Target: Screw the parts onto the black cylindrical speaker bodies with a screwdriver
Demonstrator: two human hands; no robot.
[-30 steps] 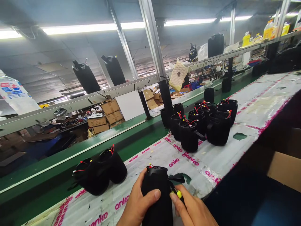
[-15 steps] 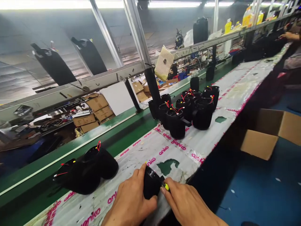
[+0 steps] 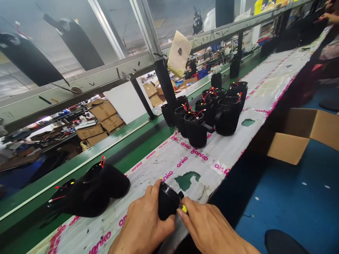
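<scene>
Your two hands, left (image 3: 147,217) and right (image 3: 208,220), clamp one black housing (image 3: 167,201) and one yellow-tipped tool (image 3: 184,209) respectively, nearly together.

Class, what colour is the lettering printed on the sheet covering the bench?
Bright pink lettering, seen best in the head view.

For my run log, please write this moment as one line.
left hand: holds black unit | right hand: grips small yellow item beside it | beyond: red-wired black units | farther right: open carton
</scene>
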